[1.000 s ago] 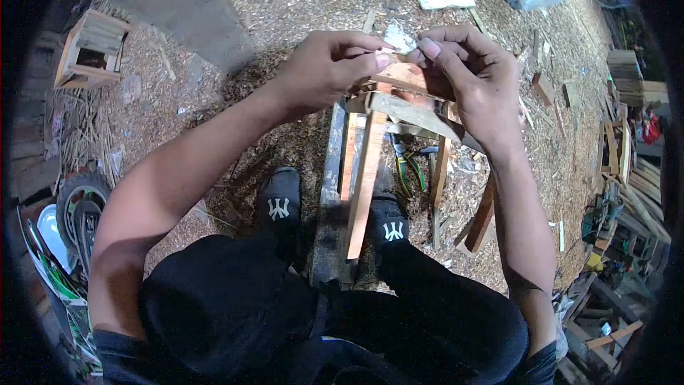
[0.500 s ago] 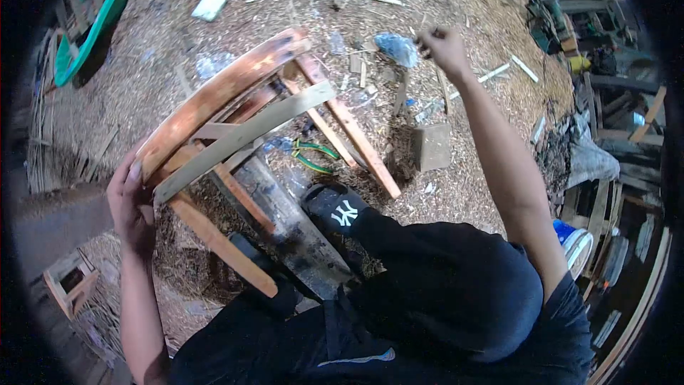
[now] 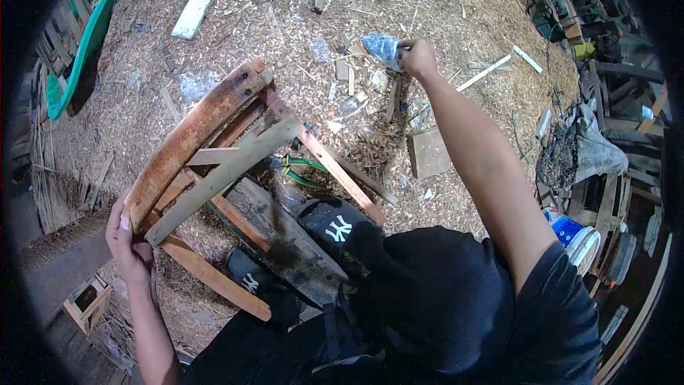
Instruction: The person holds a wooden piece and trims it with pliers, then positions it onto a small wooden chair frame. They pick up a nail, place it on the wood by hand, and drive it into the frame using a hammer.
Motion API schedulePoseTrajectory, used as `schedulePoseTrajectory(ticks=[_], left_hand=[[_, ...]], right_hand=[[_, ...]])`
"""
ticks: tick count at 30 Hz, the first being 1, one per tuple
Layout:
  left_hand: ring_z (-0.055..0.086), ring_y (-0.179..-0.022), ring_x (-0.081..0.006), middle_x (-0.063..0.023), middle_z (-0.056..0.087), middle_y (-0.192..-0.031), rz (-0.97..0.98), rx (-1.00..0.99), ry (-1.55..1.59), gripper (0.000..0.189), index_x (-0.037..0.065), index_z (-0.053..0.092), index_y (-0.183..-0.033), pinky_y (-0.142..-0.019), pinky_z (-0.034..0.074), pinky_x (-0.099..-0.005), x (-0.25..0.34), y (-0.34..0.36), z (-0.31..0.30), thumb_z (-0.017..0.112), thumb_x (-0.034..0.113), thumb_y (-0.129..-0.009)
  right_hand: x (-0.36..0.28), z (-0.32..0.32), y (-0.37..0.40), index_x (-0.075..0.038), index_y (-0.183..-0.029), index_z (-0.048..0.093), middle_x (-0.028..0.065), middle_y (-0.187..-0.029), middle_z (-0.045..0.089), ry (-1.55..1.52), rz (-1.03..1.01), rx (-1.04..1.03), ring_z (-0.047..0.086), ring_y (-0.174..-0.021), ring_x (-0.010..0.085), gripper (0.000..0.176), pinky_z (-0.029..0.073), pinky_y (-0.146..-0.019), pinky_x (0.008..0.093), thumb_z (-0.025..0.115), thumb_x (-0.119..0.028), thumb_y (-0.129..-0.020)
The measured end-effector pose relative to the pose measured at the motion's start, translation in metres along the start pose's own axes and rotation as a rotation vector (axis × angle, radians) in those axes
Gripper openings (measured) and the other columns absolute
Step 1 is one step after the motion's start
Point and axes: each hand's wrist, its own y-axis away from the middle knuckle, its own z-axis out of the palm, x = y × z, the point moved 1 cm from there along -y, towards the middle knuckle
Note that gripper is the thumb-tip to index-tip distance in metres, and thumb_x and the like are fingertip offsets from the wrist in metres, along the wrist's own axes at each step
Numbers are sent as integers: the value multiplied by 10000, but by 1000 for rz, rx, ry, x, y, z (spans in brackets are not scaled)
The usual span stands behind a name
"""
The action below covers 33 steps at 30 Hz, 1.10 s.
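Note:
A curved wooden frame, which looks like a chair part (image 3: pixel 192 135), leans across the left half of the view with its legs toward me. My left hand (image 3: pixel 132 246) is closed around its lower left end, thumb on the face of the curved rail. A pale wooden strip (image 3: pixel 228 178) runs slantwise across the frame. Farther out, my right hand (image 3: pixel 419 59) has its fingers closed on the near end of a bluish clear plastic bag (image 3: pixel 381 48) at the floor. The bag's contents are not clear. Green-and-black handled pliers (image 3: pixel 305 171) lie behind the frame's legs.
Wood shavings and offcuts cover the floor. A wooden block (image 3: pixel 430 153) lies below my right forearm. A dark plank (image 3: pixel 285 235) lies between my feet. At right stand a blue-and-white bucket (image 3: pixel 576 239) and stacked timber; a green curved object (image 3: pixel 89 36) is at upper left.
My right hand has come down onto the plastic bag and closed on its end. The wooden frame has tilted a little in my left hand. The whole view has shifted slightly.

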Motion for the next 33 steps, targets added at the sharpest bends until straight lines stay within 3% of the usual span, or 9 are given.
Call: schedulePoseTrajectory(ticks=[7, 18, 21, 25, 27, 29, 30, 32, 33], left_hand=[[598, -1240, -258, -160, 581, -1362, -21, 29, -23, 643, -49, 532, -1401, -1074, 473, -416, 2, 4, 1, 637, 397, -949], [599, -1233, -250, -163, 598, -1339, -1, 6, -38, 587, -58, 540, -1387, -1073, 464, -404, 5, 1, 2, 612, 347, -967], [561, -1294, -246, -135, 587, -1378, -43, -5, -13, 569, -34, 550, -1379, -1112, 413, -396, 0, 0, -2, 583, 363, -972], [574, -1287, -262, -152, 581, -1384, -59, -18, 104, 588, -55, 512, -1399, -1102, 439, -402, -8, -3, -7, 622, 332, -970], [579, -1283, -266, -159, 578, -1385, -44, -45, 124, 596, -62, 497, -1407, -1093, 453, -400, -9, -3, -9, 635, 318, -969], [593, -1263, -261, -161, 582, -1370, -43, -70, 152, 609, -73, 484, -1408, -1067, 478, -386, -6, -2, -5, 651, 316, -970], [610, -1230, -256, -153, 596, -1341, -74, -41, 152, 611, -74, 489, -1398, -1033, 501, -374, 0, -3, 3, 657, 327, -967], [600, -1227, -281, -176, 612, -1356, 272, -120, -429, 489, -51, 514, -1406, -1071, 454, -404, -31, -7, -30, 575, 162, -970], [622, -1187, -285, -191, 648, -1314, 123, -136, -414, 418, -48, 566, -1351, -1041, 476, -390, -17, -4, -23, 537, 121, -970]], right_hand=[[8, 17, -4, -182, -1234, 729, 245, -1092, 716, 208, -123, 65, 702, -1025, 397, 417, 548, -941, 465, 612, -70, -849], [4, 10, -13, -40, -1039, 735, 237, -935, 722, 441, -296, 19, 701, -923, 421, 211, 554, -844, 492, 646, -107, -859], [-2, -12, -1, -116, -1059, 747, 215, -982, 733, 371, -361, 18, 710, -943, 400, 191, 564, -839, 494, 673, -161, -889], [-10, -35, 16, -101, -1036, 755, 204, -973, 733, 253, -408, -4, 706, -914, 392, 179, 549, -833, 475, 691, -219, -917], [-16, -40, 23, -88, -1033, 756, 206, -959, 733, 313, -321, -26, 705, -898, 385, 184, 548, -831, 469, 681, -223, -933], [-13, -44, 27, -70, -1060, 749, 200, -991, 738, 207, -263, -33, 710, -908, 377, 180, 554, -829, 443, 682, -162, -920], [-6, -40, 23, -24, -1088, 732, 206, -1011, 739, 113, -342, -50, 726, -923, 346, 211, 555, -821, 419, 677, -103, -901], [-10, -43, 17, 13, -1074, 732, 198, -985, 756, 71, -328, 19, 740, -890, 283, 223, 557, -804, 397, 694, -65, -869], [-27, -49, 18, 7, -1056, 743, 168, -957, 766, 26, -357, 54, 731, -826, 256, 203, 556, -784, 378, 708, -96, -885]])
